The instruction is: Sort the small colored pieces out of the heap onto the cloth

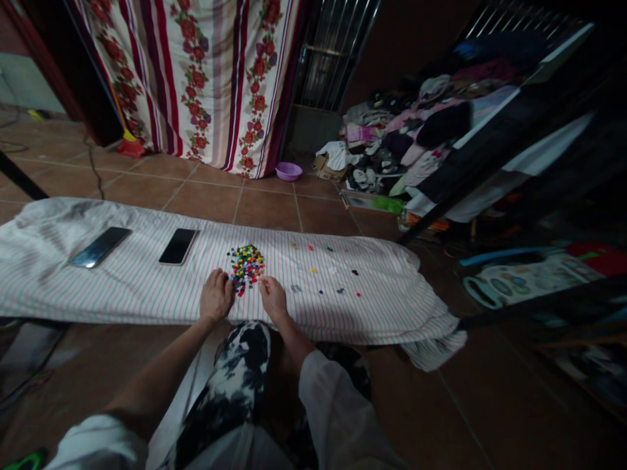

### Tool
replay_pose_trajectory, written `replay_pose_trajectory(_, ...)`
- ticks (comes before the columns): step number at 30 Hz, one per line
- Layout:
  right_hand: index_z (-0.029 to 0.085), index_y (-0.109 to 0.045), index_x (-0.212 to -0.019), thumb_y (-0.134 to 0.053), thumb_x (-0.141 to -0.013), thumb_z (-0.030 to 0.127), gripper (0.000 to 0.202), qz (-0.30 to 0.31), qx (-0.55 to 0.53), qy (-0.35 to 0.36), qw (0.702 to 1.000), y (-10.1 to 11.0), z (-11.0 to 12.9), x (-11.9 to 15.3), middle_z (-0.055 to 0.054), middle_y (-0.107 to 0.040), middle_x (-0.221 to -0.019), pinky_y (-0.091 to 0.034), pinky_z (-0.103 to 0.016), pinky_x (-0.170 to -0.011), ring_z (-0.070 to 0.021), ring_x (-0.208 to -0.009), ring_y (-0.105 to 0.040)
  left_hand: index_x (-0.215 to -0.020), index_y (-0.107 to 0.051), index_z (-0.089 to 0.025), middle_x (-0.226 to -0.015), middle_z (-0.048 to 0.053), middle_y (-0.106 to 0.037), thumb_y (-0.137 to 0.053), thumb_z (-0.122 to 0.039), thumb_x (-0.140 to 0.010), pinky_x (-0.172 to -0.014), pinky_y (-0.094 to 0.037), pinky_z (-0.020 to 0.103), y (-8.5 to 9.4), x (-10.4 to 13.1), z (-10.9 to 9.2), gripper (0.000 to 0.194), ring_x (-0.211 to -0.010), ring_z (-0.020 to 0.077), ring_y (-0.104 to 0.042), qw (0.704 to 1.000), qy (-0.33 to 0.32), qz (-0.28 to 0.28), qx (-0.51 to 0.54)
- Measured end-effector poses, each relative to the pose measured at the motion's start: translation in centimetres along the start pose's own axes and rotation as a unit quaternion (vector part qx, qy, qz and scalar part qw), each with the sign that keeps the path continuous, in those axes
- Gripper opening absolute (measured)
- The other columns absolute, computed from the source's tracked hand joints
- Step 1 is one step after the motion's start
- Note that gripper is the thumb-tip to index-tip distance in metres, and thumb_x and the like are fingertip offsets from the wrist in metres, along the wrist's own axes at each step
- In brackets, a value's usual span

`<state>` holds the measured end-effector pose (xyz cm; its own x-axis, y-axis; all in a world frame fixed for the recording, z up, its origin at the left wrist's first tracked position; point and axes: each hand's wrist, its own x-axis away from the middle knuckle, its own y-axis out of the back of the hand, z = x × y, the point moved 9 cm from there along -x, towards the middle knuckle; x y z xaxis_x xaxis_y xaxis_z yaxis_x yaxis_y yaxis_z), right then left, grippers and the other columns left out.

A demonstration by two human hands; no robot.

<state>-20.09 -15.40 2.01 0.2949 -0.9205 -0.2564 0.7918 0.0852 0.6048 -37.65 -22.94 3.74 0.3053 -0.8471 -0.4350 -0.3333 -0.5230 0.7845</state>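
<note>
Grip contents can't be made out: left hand [217, 296] and right hand [274, 297] flank a large mixed-colour pile [249, 262]; only small clusters [313, 270] lie apart.

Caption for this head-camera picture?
Two bare hands beside a multicoloured pile of small pieces on pink-and-grey striped white cloth.

From above the near edge of the striped cloth [142, 287], the head camera is facing forward and down, its far corners seemingly dim.
</note>
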Motion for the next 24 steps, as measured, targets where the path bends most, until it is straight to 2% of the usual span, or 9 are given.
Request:
replay_pose_trajectory(3, 0.022, -0.064, -0.096, -0.048, -0.088, 0.021, 0.018, -0.006, 0.003, 0.006, 1.0, 0.2, 0.1, 0.1, -0.004, -0.069, -0.097, -0.049, -0.028, -0.086, -0.0162, -0.091, -0.064, -0.123, -0.052, -0.013, -0.133, 0.02, -0.053, -0.034, -0.046, -0.091, -0.11, -0.03, 0.054, -0.6, 1.3, -0.1, 0.049, -0.136, 0.0321, -0.036, 0.999, -0.006, 0.021, -0.036)
replay_pose_trajectory(5, 0.022, -0.064, -0.097, -0.048, -0.088, 0.022, 0.019, -0.007, 0.004, 0.003, 1.0, 0.2, 0.1, 0.1, -0.004, -0.069, -0.097, -0.048, -0.028, -0.086, -0.0163, -0.092, -0.064, -0.133, -0.043, -0.006, -0.141, 0.024, -0.045, -0.036, -0.059, -0.087, -0.111, -0.028, 0.054, -0.5, 2.5, 0.1, 0.071, -0.14, 0.0358, -0.03, 0.997, 0.017, 0.012, -0.071)
replay_pose_trajectory(6, 0.022, -0.064, -0.097, -0.047, -0.089, 0.023, 0.019, -0.006, 0.005, 0.002, 1.0, 0.2, 0.1, 0.1, -0.004, -0.069, -0.097, -0.048, -0.028, -0.085, -0.0164, -0.091, -0.064, -0.137, -0.039, -0.003, -0.144, 0.026, -0.041, -0.036, -0.064, -0.085, -0.112, -0.026, 0.054, -0.6, 3.1, -0.1, 0.08, -0.141, 0.0365, -0.028, 0.996, 0.009, 0.02, -0.082)
replay_pose_trajectory(9, 0.021, -0.064, -0.099, -0.047, -0.089, 0.024, 0.02, -0.002, 0.015, -0.001, 1.0, 0.2, 0.2, 0.2, -0.004, -0.069, -0.097, -0.048, -0.028, -0.085, -0.0169, -0.092, -0.063, -0.141, -0.032, 0.001, -0.146, 0.028, -0.037, -0.034, -0.069, -0.084, -0.114, -0.023, 0.052, -1.0, 4.3, -0.7, 0.09, -0.143, 0.0359, -0.024, 0.993, -0.004, 0.042, -0.11)
replay_pose_trajectory(12, 0.02, -0.064, -0.1, -0.046, -0.089, 0.024, 0.021, -0.001, 0.019, -0.001, 1.0, 0.3, 0.4, 0.3, -0.005, -0.069, -0.099, -0.047, -0.029, -0.087, -0.0173, -0.093, -0.063, -0.141, -0.032, 0.004, -0.146, 0.03, -0.035, -0.033, -0.066, -0.085, -0.114, -0.022, 0.053, -1.3, 4.1, -0.8, 0.089, -0.143, 0.0371, -0.022, 0.989, 0.013, 0.055, -0.135)
replay_pose_trajectory(19, 0.02, -0.064, -0.098, -0.048, -0.089, 0.023, 0.019, -0.004, 0.004, -0.012, 1.0, 0.5, 0.5, 0.3, -0.005, -0.07, -0.098, -0.047, -0.028, -0.086, -0.0164, -0.091, -0.064, -0.141, -0.035, 0.003, -0.147, 0.028, -0.034, -0.031, -0.053, -0.089, -0.113, -0.023, 0.055, -2.2, 1.4, -1.2, 0.076, -0.142, 0.0363, -0.026, 0.988, 0.04, 0.064, -0.136)
replay_pose_trajectory(24, 0.02, -0.064, -0.096, -0.047, -0.09, 0.025, 0.019, -0.011, 0.004, -0.013, 1.0, 0.6, 0.4, 0.3, -0.005, -0.069, -0.095, -0.047, -0.028, -0.085, -0.0169, -0.092, -0.064, -0.143, -0.035, -0.003, -0.148, 0.021, -0.037, -0.03, -0.046, -0.092, -0.115, -0.022, 0.053, -2.3, -0.5, -2.1, 0.067, -0.142, 0.0329, -0.027, 0.987, 0.023, 0.083, -0.138)
